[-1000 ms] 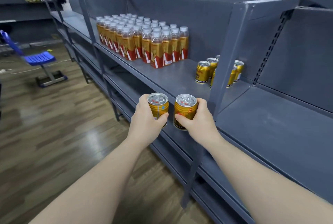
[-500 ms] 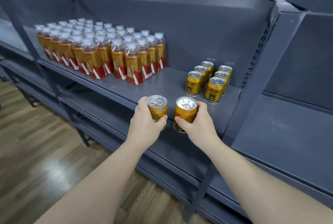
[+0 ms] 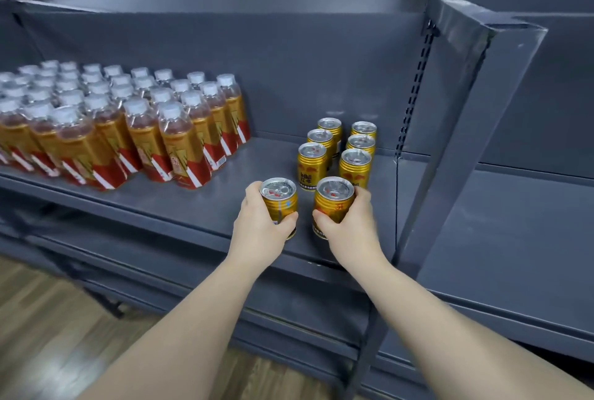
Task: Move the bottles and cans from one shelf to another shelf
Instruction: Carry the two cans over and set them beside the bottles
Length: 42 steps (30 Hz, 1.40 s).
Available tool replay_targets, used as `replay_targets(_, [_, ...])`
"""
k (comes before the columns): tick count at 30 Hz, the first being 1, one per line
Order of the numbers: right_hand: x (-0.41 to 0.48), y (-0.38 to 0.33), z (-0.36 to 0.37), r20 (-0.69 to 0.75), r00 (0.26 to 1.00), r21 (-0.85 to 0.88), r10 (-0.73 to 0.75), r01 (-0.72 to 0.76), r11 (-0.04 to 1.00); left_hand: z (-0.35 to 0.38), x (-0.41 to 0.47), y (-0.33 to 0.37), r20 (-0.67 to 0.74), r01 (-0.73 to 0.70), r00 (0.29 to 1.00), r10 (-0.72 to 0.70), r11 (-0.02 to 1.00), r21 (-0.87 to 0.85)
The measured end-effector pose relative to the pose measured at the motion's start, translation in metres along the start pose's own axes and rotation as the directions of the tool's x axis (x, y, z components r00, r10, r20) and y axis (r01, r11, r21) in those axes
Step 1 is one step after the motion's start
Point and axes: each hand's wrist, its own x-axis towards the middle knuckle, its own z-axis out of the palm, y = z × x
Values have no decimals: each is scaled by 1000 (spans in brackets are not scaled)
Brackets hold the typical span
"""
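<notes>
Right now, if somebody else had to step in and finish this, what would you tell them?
Left hand: grips a gold can, upright.
Right hand: grips a second can, upright.
Both cans are over the front of the grey shelf; whether they touch it is unclear.
Done: six cans stand just behind them in two rows of three; a block of bottles stands to the left on the same shelf.
Left: probably set these two down in front of the rows, then let go. Any further stock is out of view.
</notes>
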Motion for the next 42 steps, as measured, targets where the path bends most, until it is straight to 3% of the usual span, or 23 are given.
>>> replay_targets(5, [14, 1, 0, -70, 996, 18, 55, -54, 998, 10, 24, 5, 31, -53, 998, 54, 998, -28])
replay_targets(21, [22, 8, 22, -224, 960, -22, 166, -176, 984, 29, 81, -24, 312, -179, 925, 217, 973, -146])
replay_targets(29, [25, 5, 30, -350, 925, -140, 146, -206, 969, 27, 84, -14, 276, -215, 939, 205, 977, 5])
replay_targets(34, [24, 6, 26, -337, 933, -171, 128, -194, 966, 22, 88, -16, 319, -196, 924, 212, 977, -82])
replay_targets(38, [21, 7, 22, -278, 953, -83, 120, -149, 985, 18, 90, -22, 374, -133, 906, 201, 971, -200])
replay_targets(42, [21, 4, 20, -265, 954, -49, 142, -160, 986, 20, 87, -23, 380, -141, 901, 209, 970, -201])
